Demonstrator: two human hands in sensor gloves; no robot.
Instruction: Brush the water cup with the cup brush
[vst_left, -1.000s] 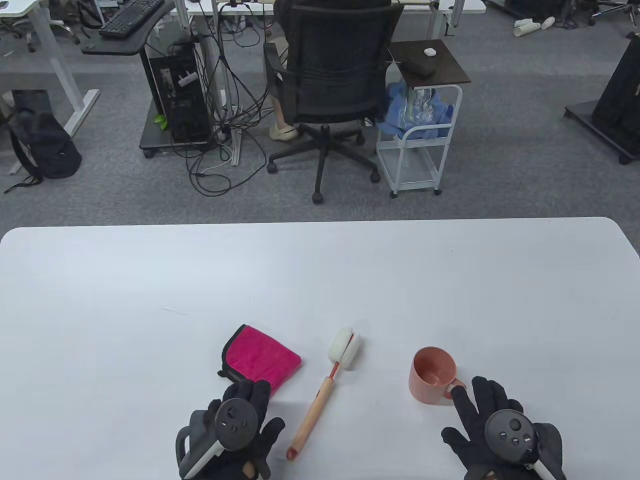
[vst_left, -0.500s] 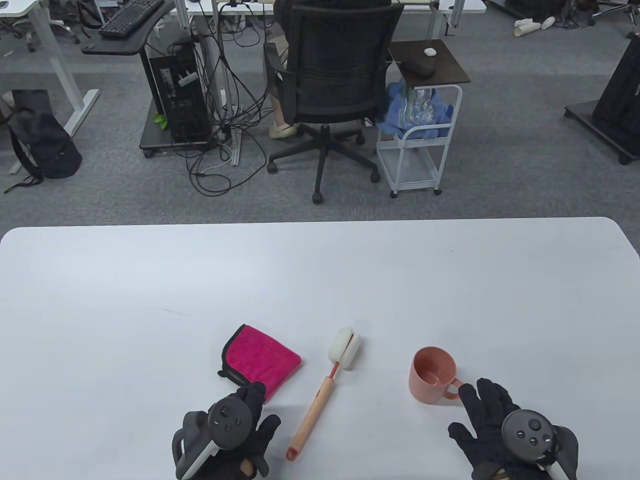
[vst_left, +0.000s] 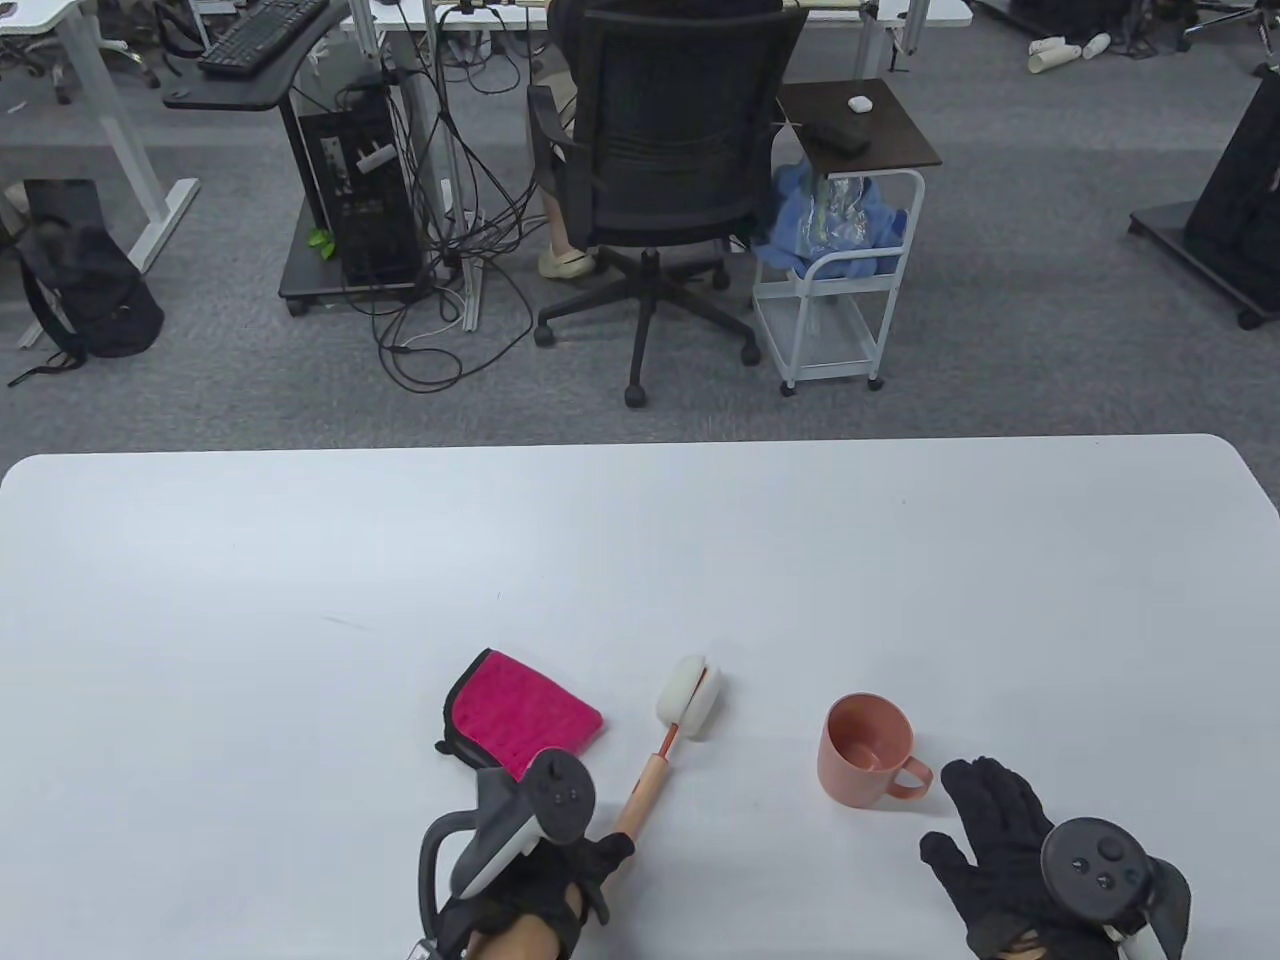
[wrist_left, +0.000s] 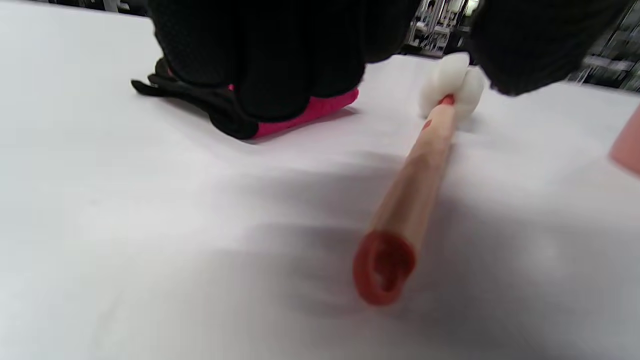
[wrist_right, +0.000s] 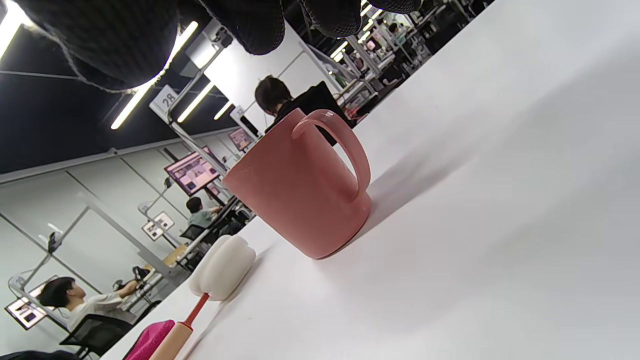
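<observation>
A salmon-pink cup stands upright on the white table, its handle toward the right; it also shows in the right wrist view. The cup brush, with a white sponge head and a wooden handle, lies to the cup's left. My left hand hovers over the handle's near end, fingers and thumb spread above the handle, not gripping it. My right hand lies flat and open just right of the cup handle, apart from it.
A folded pink cloth with black trim lies left of the brush, close to my left hand. An office chair, a small cart and cables stand on the floor beyond the table's far edge.
My left hand has moved right and turned, now covering the brush handle's near end. My right hand has drawn back to the right, away from the cup handle.
</observation>
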